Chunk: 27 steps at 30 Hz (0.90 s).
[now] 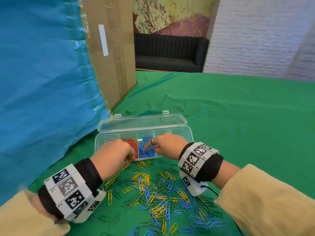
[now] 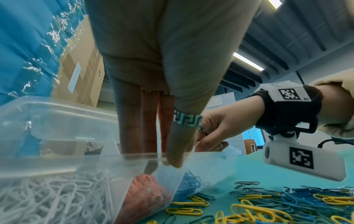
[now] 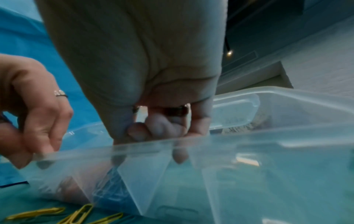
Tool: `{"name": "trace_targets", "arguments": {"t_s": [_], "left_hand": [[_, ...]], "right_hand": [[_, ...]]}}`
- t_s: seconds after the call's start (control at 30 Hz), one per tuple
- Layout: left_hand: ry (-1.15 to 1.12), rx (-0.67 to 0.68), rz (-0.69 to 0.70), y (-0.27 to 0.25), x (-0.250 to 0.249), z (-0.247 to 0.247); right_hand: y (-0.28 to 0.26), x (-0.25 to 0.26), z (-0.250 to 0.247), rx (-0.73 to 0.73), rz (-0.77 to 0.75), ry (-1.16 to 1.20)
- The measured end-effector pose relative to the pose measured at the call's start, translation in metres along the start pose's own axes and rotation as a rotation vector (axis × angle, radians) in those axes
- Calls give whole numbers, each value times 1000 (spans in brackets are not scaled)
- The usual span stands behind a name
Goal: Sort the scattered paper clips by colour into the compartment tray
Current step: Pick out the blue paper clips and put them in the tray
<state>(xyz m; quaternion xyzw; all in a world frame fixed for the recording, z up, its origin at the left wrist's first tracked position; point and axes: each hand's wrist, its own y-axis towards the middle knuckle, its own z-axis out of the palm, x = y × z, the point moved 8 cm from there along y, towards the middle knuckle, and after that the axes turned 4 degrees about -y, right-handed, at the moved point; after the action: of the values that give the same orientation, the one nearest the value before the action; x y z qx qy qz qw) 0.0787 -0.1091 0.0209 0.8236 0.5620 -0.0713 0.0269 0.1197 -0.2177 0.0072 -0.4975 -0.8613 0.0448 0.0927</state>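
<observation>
The surface point(image 1: 238, 108), draped in green cloth, carries one clear compartment tray point(image 1: 190, 133) lying with its long axis left to right, lid hinged open at the far side. One cardboard box point(image 1: 110, 57) stands behind it to the left, beside a blue plastic sheet point(image 1: 42, 74).

The tray shows four compartments in a row. From the left: white clips point(image 2: 47, 197), red clips point(image 1: 132, 143), blue clips point(image 1: 146, 150); the rightmost looks empty.

The scattered paper clips point(image 1: 158, 193) lie on the cloth on the near side of the tray, under and between the two wrists, so the next pick means drawing a hand back toward the body. Yellow, blue and dark green clips are mixed there, too many and too tangled to count. Both hands sit about equally close to the pile; the left is nearer the yellow ones touching the tray's front wall.

The left hand point(image 1: 114, 155) is at the tray's near edge over the red compartment, fingers curled downward; whether it pinches a clip I cannot tell. The right hand point(image 1: 166, 145) hovers over the blue compartment with its forefinger pointing down into the blue clips and the other fingers curled in; it appears to hold nothing, though a small clip could be hidden.
</observation>
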Motion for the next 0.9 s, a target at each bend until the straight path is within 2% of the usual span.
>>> {"name": "trace_targets", "arguments": {"t_s": [0.1, 0.17, 0.33, 0.53, 0.73, 0.8, 0.9], "left_hand": [[18, 1, -1, -2, 0, 1], [25, 18, 2, -4, -2, 4], [18, 33, 20, -7, -4, 10], [-4, 17, 32, -10, -4, 14], [-8, -38, 24, -9, -2, 8], [-30, -55, 5, -8, 1, 4], [-51, -113, -23, -3, 8, -4]], "right_hand": [[2, 10, 5, 86, -21, -99], [3, 10, 4, 89, -5, -116], [1, 3, -9, 9, 39, -112], [-4, -4, -15, -56, 13, 47], [-10, 1, 7, 92, -32, -43], [-8, 1, 3, 42, -23, -7], [-13, -4, -15, -122, -33, 188]]}}
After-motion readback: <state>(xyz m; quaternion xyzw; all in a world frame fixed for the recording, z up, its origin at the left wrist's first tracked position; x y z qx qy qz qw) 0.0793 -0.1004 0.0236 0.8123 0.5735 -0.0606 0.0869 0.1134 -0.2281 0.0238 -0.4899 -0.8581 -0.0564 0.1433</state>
